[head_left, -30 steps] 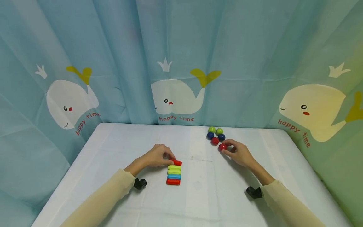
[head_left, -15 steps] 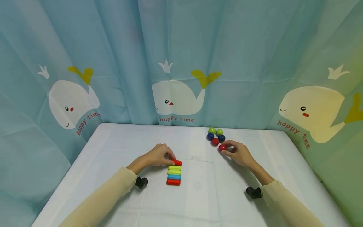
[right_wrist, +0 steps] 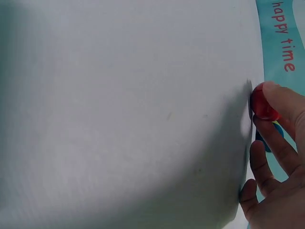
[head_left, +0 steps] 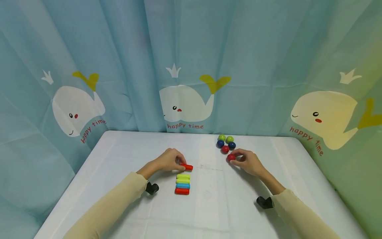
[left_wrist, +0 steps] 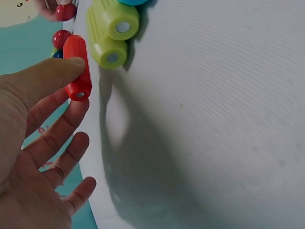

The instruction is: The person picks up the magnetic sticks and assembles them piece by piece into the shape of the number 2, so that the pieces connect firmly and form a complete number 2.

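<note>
My left hand pinches a red ridged stick between thumb and fingers; a small silvery disc shows in its end. Just nearer me lies a row of similar sticks: two lime ones, a blue one and a red one. Toward the back right, my right hand holds a shiny red ball between thumb and fingertips. Close behind it sit another red ball, two dark blue balls and two green balls in a cluster.
The white table spreads under both hands, its far edge just behind the balls. A blue-green curtain with whale prints hangs behind and along the sides. Black camera mounts sit at both wrists.
The left hand has moved the red stick up and away from the row, leaving a gap beside the lime sticks. The right hand has shifted the red ball slightly left and toward me.
</note>
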The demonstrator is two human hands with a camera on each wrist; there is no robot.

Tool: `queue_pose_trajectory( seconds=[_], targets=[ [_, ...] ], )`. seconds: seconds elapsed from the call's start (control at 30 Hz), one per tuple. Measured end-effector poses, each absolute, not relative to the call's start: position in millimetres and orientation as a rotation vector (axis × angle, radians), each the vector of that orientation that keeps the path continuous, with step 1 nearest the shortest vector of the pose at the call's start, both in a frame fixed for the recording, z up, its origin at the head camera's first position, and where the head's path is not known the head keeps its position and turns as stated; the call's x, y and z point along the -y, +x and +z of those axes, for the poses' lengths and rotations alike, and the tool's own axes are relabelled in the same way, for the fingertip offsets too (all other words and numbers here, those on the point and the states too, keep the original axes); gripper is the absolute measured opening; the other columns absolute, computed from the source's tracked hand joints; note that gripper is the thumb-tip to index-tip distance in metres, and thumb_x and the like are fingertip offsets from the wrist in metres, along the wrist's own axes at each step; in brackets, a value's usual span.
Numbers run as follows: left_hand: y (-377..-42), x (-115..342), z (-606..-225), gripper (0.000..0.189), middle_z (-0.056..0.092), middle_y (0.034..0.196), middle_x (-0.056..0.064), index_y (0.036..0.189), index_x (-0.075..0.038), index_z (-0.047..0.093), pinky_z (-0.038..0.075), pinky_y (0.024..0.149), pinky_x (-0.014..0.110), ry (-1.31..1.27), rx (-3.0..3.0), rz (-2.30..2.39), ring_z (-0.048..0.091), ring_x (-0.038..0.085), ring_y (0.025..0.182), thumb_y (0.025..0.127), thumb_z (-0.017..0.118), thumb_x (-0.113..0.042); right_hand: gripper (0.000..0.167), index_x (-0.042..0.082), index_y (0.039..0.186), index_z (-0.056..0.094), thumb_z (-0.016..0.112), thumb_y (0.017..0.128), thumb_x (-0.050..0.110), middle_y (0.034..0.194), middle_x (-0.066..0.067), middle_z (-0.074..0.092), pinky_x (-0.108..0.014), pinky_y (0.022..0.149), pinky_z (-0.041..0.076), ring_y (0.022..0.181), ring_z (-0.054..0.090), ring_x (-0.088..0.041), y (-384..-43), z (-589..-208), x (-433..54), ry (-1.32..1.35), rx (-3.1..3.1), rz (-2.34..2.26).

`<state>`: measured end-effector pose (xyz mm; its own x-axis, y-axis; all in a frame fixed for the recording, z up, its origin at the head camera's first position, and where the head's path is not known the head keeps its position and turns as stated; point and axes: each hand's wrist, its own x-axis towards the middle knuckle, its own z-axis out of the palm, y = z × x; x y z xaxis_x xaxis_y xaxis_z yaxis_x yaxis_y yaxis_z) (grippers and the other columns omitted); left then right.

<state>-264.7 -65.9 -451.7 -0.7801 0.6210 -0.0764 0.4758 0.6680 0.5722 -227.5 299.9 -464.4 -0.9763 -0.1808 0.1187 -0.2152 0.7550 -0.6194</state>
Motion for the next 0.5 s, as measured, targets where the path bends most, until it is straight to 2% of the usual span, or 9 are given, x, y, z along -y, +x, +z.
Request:
queue_pose_trajectory(
  seconds=[0.3,0.5],
  targets=[
    [-268,52,-450,0.008,0.064,0.076,-0.014,0.083,-0.029,0.072,0.042,0.069,0.026,0.872,-2.625,0.834,0.052,0.012,0.078,0.078,0.076,-0.033,0.034,0.016,0.111,0.065,0.074,0.081,0.028,0.098,-0.005,0.067,-0.025,0.061,0.044,0.076,0.052,-0.019,-220,-467,-296,0.268,2.917,1.107],
    [-272,37,-445,0.009,0.064,0.074,-0.014,0.083,-0.03,0.072,0.04,0.074,0.029,0.843,-2.652,0.834,0.052,0.011,0.081,0.077,0.077,-0.035,0.035,0.019,0.111,0.066,0.075,0.08,0.032,0.101,-0.003,0.066,-0.025,0.058,0.044,0.076,0.051,-0.019,-216,-466,-293,0.277,2.93,1.111]
  ],
)
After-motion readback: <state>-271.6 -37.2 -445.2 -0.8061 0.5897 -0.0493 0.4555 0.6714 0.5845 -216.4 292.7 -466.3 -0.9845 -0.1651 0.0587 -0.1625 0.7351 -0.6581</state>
